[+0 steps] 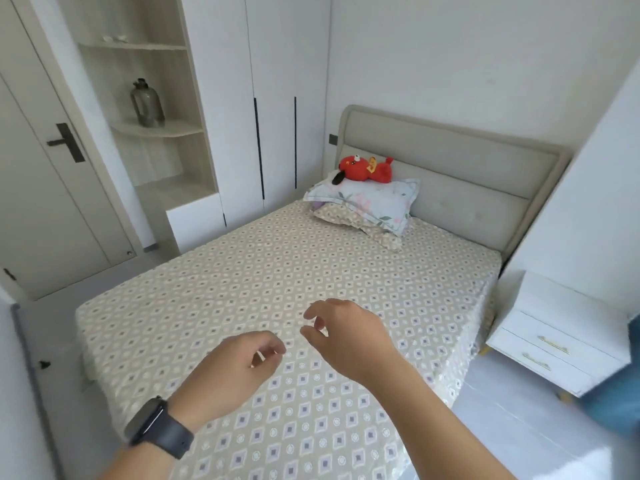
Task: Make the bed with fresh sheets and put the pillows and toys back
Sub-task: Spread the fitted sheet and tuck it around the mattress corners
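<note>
Nearest to us is our left hand point(228, 372), with a dark watch point(157, 427) on its wrist, held over the foot end of the bed point(277, 289). Its fingers point(268, 344) are loosely curled and have hold of nothing. Just to the right of them, and a little further up the bed, is our right hand point(346, 336); its fingers point(313, 311) are bent and spread slightly apart from the thumb, and they too hold nothing. We cannot tell whether either hand touches the cloth beneath it. Under both hands lies the sheet point(242, 271), beige with a pattern of small diamonds, spread flat across the mattress and hanging over its edges. Well beyond our fingertips, at the far end against the grey headboard point(467, 168), two pillows are stacked: a flowered pillow point(367, 202) rests on top of a patterned pillow point(346, 220). A red toy point(365, 169) lies on the upper one. Off to the right of our right hand stands a white nightstand point(554, 334) with two drawers
</note>
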The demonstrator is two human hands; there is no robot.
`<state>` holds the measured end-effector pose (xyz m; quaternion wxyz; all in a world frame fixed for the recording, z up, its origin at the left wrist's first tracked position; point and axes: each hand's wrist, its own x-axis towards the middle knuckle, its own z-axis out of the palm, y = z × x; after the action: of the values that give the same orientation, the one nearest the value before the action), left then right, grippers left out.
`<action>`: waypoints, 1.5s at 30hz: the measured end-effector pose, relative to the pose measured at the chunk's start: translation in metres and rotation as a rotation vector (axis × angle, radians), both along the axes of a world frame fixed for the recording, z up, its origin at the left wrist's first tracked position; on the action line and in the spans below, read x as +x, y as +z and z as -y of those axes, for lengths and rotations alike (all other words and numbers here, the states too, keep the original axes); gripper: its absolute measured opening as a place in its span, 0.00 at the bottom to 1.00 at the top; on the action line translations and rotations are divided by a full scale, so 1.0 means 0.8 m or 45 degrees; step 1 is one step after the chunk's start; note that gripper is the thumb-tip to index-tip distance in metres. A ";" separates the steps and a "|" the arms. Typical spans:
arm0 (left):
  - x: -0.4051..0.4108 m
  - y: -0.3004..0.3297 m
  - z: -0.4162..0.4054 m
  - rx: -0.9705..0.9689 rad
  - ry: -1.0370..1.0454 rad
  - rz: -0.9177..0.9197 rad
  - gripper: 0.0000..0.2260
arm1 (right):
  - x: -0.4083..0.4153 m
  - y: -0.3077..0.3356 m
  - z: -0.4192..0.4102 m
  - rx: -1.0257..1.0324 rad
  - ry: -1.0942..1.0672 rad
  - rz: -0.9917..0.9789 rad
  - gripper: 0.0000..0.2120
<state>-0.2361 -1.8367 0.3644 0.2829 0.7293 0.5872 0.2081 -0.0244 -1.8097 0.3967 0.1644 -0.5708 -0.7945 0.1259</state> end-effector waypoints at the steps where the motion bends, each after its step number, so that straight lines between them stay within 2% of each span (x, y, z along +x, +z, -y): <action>1: 0.000 0.008 0.004 0.005 -0.051 0.007 0.04 | 0.000 0.006 0.017 0.029 -0.052 -0.020 0.14; 10: 0.021 0.036 0.038 0.037 -0.226 0.030 0.04 | 0.019 0.029 0.089 0.138 -0.198 -0.055 0.13; 19: -0.031 0.032 0.027 0.009 -0.156 -0.022 0.04 | -0.016 0.038 0.051 0.188 -0.163 -0.218 0.12; 23: -0.082 0.038 -0.020 0.030 -0.151 -0.014 0.04 | -0.062 0.034 0.027 0.162 -0.139 -0.201 0.12; 28: -0.123 0.038 -0.096 0.076 -0.304 0.056 0.04 | -0.108 0.022 -0.015 0.094 -0.240 -0.126 0.14; 35: -0.202 0.050 -0.204 0.077 -0.517 0.023 0.04 | -0.191 0.036 -0.063 -0.001 -0.424 -0.060 0.15; 45: -0.225 0.050 -0.245 0.059 -0.645 0.088 0.03 | -0.217 0.054 -0.071 -0.048 -0.588 0.008 0.15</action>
<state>-0.4160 -1.6405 0.4041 0.3290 0.8519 0.3708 0.1689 -0.1983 -1.7527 0.4397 0.1758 -0.7408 -0.6408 0.0982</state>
